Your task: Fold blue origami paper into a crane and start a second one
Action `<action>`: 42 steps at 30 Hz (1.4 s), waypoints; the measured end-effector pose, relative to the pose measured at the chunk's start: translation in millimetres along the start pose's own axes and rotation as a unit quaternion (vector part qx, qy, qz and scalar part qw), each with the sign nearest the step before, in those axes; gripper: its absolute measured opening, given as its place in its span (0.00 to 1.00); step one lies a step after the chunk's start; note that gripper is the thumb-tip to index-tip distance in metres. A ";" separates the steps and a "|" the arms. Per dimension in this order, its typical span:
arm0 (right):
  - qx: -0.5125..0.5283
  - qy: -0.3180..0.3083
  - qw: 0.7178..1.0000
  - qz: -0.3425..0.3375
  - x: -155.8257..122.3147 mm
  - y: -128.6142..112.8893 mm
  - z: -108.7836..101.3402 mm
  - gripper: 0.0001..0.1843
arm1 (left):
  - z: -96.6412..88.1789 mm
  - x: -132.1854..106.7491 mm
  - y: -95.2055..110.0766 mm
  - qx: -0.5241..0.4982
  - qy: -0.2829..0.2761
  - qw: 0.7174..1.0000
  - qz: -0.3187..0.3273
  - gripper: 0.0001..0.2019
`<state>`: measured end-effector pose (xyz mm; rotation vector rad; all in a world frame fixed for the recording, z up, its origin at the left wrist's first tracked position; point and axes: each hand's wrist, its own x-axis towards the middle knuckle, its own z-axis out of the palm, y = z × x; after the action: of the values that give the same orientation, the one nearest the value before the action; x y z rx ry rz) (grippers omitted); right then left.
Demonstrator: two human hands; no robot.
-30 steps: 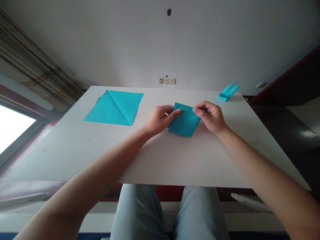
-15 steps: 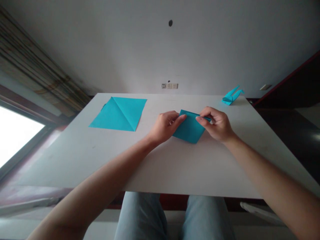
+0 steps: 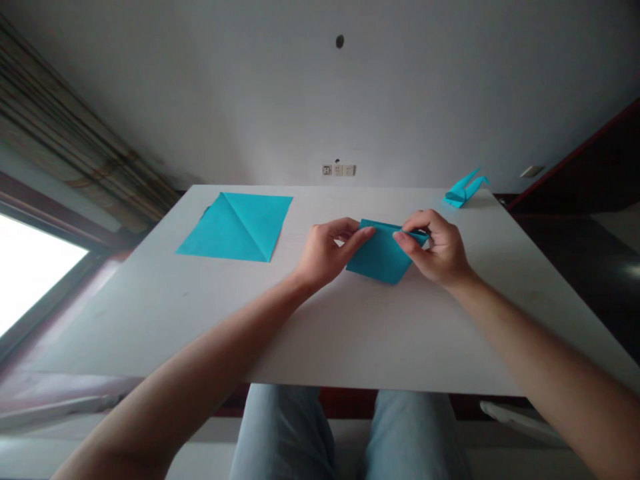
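A folded piece of blue origami paper [image 3: 381, 257] is held between my hands above the white table. My left hand [image 3: 333, 250] pinches its upper left part, thumb on the near face and fingers behind. With thumb and fingers, my right hand [image 3: 434, 245] grips the upper right edge, where the layers stand slightly apart. The fingertips behind the paper are hidden. To the left lies a flat blue sheet [image 3: 235, 227] with a diagonal crease.
A folded blue paper crane [image 3: 463, 191] stands at the table's far right corner. The white table [image 3: 200, 327] reaches to the wall, which carries power sockets [image 3: 339, 170]. A curtain [image 3: 75, 140] and a bright window are on the left.
The right hand has shifted slightly right with the paper's edge, and the layers at the upper right look a little more apart. The left hand keeps its pinch.
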<state>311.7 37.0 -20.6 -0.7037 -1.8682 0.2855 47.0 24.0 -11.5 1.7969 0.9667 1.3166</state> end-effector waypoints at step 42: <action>-0.023 0.042 0.998 0.038 0.0 -15.7 3.4 0.13 | 2.8 -2.8 8.5 -0.010 0.021 1.000 0.012 0.29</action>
<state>303.3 24.9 -14.1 -0.8082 -1.7758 0.2588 50.5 17.2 -6.1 1.7768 0.9551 1.3794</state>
